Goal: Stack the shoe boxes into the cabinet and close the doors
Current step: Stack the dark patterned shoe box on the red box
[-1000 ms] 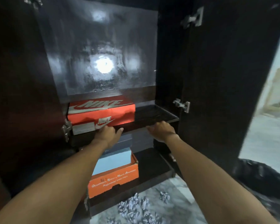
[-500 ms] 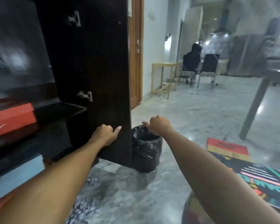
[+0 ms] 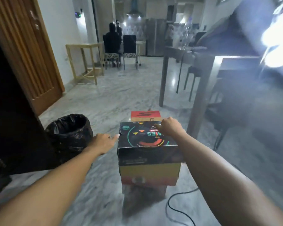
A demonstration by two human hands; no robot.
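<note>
Marble floor (image 3: 104, 98) now filling your view; you are turning away from the cabinet toward the black shoe box (image 3: 147, 141) topping the floor stack. Left hand (image 3: 103, 142) reaching, fingers loosely spread; right hand (image 3: 169, 128) curling onto the lid. Next load beginning.

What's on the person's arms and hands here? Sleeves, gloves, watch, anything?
Nothing visible. Both forearms are bare right down to the frame edge, no sleeve cuffs in view. The left hand and right hand are ungloved, with no watch, bands or rings that can be made out; the picture is slightly blurred.
</note>
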